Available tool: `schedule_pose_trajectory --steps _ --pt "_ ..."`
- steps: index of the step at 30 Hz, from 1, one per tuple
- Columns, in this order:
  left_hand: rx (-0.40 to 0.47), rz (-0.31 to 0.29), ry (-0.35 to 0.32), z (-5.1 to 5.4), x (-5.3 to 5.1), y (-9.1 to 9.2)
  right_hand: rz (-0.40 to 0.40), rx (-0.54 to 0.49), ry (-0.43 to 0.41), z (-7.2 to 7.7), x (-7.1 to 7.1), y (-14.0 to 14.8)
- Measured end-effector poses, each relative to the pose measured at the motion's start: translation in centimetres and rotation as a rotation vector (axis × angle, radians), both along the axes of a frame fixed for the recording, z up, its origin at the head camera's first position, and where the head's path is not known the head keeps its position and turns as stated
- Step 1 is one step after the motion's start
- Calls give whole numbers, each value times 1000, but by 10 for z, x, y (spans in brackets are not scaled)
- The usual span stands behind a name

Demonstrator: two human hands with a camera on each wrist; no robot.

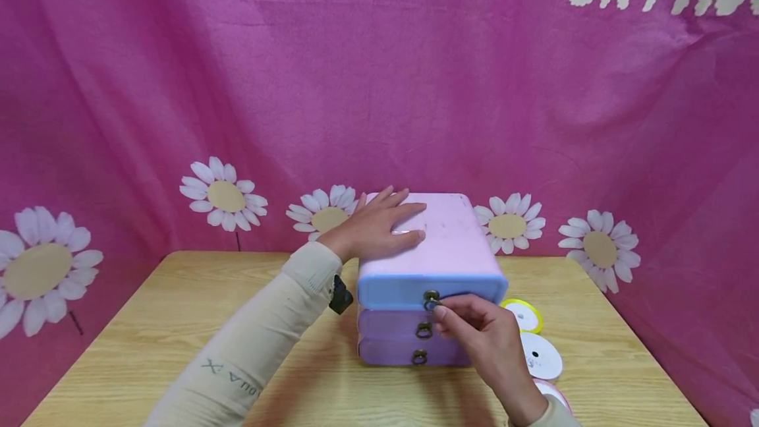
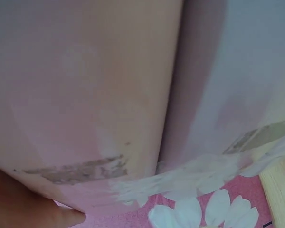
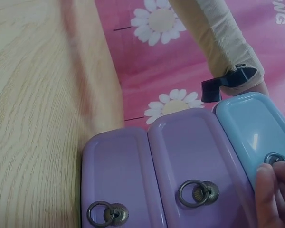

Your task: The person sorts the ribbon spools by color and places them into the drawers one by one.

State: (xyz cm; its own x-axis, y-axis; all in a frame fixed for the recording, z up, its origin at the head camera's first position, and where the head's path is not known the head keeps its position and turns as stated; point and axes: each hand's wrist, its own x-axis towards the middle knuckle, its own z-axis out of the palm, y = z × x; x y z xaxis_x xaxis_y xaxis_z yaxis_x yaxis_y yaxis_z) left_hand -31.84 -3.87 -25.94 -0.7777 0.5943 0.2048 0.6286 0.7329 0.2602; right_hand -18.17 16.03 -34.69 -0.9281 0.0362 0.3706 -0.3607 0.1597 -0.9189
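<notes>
Right hand point(image 1: 495, 344) observed pinching the ring pull point(image 1: 431, 296) of the blue top drawer point(image 1: 388, 292), above two purple drawers point(image 1: 385, 325). White discs point(image 1: 544, 362) lie just right of the drawer cabinet point(image 1: 483, 249), which stands on the bench point(image 1: 178, 308). Left hand point(image 1: 376, 228) rests, fingers spread, on its pink top point(image 1: 447, 223). Behind: flowered cloth point(image 1: 379, 84).

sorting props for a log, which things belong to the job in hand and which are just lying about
Likely in the job:
- drawer unit, under left grip
- blue drawer
- ring pull, in right grip

Apparently lying about:
- yellow-edged disc
- white disc
- pink-edged disc
</notes>
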Motion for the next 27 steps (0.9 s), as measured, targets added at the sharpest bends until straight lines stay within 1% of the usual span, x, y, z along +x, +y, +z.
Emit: schedule_pose_trajectory --steps 5,9,13,19,25,27 --pt "-13 7 -6 1 0 0 6 -13 -4 -2 -2 3" --pt "-33 8 -9 4 -1 0 9 5 19 -2 -3 4" --pt "-44 6 -8 6 -3 1 3 14 28 -1 -1 3" --pt "-50 10 -22 5 -4 -1 -9 19 -8 1 8 3" --pt "-30 11 -26 3 -5 0 -24 16 -57 6 21 4" --pt "-25 13 -25 3 -5 0 -27 25 -59 7 25 5"
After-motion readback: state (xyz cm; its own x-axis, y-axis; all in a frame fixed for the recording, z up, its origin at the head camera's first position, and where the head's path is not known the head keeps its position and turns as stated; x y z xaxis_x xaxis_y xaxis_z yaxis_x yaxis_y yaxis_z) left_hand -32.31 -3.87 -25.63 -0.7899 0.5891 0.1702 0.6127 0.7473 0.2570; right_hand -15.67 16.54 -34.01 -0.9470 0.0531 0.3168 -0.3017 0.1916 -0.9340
